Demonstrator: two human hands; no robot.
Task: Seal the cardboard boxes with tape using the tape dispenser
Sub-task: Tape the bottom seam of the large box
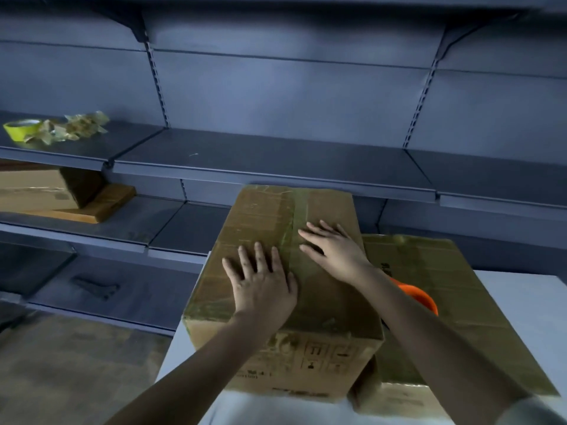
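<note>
Brown cardboard box (264,228) bears black printed symbols; orange tape dispenser (420,297) beside it; yellow-green tape roll (21,128); grey-blue shelves (276,161).

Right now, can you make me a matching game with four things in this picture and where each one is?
Things:
1. left hand
2. right hand
3. yellow tape roll
4. orange object

Places:
A. far left on a grey shelf, beside crumpled tape scraps
B. flat on the left half of the box top
C. half hidden behind the right forearm
D. flat on the right half of the box top, fingertips at the tape strip

Pairs: 1-B, 2-D, 3-A, 4-C
</note>
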